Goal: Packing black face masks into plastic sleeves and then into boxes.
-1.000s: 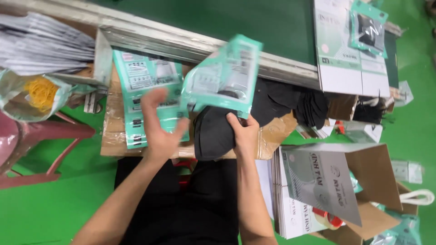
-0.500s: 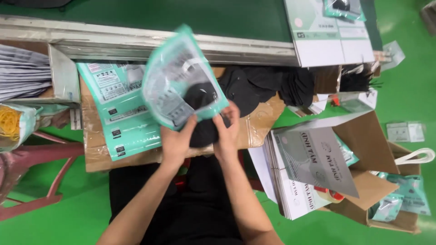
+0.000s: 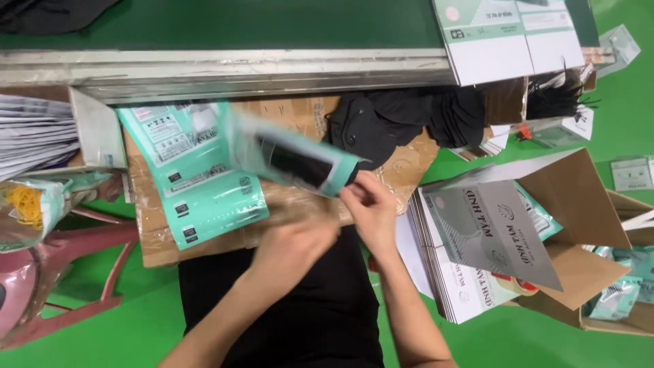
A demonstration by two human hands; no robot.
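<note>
A sheet of brown cardboard (image 3: 204,238) serves as the work surface, resting across the person's lap. On it, at about nine o'clock, lies a stack of teal printed pouches (image 3: 197,184); at one o'clock sits a heap of black fabric masks (image 3: 409,119). Beyond it, at twelve o'clock, runs a dark green conveyor belt (image 3: 272,24) with a metal edge rail (image 3: 225,68), carrying flat white and green cartons (image 3: 504,34) at its two o'clock end.

Glossy plastic pouch (image 3: 293,160) – matt cardboard (image 3: 409,170) (creased), brushed-metal rail (image 3: 225,71)
</note>
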